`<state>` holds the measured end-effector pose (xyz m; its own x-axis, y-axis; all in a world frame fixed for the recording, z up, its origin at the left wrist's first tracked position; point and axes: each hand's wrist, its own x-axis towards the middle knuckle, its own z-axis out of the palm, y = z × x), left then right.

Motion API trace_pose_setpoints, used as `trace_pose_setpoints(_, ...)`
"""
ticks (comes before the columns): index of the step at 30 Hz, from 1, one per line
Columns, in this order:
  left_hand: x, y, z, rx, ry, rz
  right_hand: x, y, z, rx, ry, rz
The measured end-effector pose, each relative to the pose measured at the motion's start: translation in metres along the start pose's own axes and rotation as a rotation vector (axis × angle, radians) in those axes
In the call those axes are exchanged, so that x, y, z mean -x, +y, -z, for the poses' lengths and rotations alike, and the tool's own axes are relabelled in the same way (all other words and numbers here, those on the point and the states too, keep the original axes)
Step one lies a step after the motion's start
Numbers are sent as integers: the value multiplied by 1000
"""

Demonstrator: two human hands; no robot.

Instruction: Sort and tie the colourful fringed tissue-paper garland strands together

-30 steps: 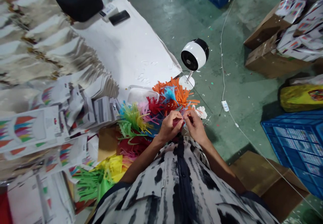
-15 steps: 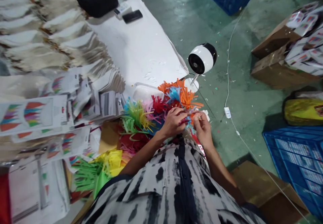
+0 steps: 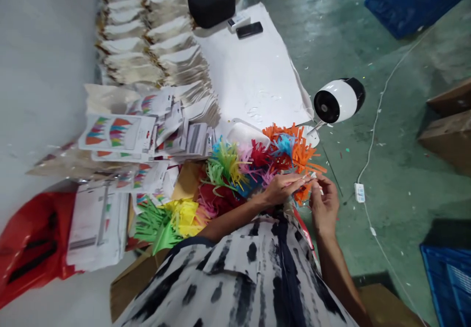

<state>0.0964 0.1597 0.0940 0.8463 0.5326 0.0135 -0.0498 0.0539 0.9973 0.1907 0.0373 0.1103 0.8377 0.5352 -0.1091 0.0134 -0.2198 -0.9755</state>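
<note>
Since the earlier frames, both hands have been carried toward the right of the view, and the left fingers, previously curled, are now stretched out flat.

At far left, a red plastic bag (image 3: pixel 31 248) is seen lying beside stacks of printed white packets (image 3: pixel 116 133). Rows of plain white packets (image 3: pixel 154 47) are laid out behind these on the table (image 3: pixel 253 76), where a black pouch (image 3: pixel 211 2) and a dark phone (image 3: pixel 249 30) are also placed. Green and yellow fringed paper (image 3: pixel 167 219) is heaped near the person's body.

Further right, a multicoloured pile of paper tassels (image 3: pixel 257 157) is positioned directly in front of the hands. The left hand (image 3: pixel 281 188) is held open with its fingers extended, resting against the near edge of the pile. The right hand (image 3: pixel 324 204) is held close to it, fingertips nearly meeting, pinched on a thin pale strip (image 3: pixel 312 177); what this strip is cannot be determined.

A small white desk fan (image 3: pixel 338 102) is stood at the table's right edge. A white cable (image 3: pixel 368 155) is run across the green floor (image 3: pixel 405 179).
</note>
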Motion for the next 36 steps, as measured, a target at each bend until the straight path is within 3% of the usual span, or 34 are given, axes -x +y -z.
trace_pose_setpoints(8, 4, 10, -7, 115, 151, 81, 3, 0, -12, -19, -199, -30)
trace_pose_setpoints(20, 7, 12, 16, 165, 98, 164, 2, -4, -26, -123, -349, -93)
trace_pose_setpoints(26, -4, 10, 36, 259, -18, 261, -3, -10, -23, -174, -288, -140)
trace_pose_setpoints(29, -1, 5, 38, 254, -182, 319, -5, -10, -22, -220, -234, -198)
trace_pose_setpoints(32, 6, -4, 35, 207, -330, 366, -8, -9, -21, -275, -183, -293)
trace_pose_setpoints(36, 11, -15, 38, 245, -416, 407, -15, -11, -14, -357, -210, -469)
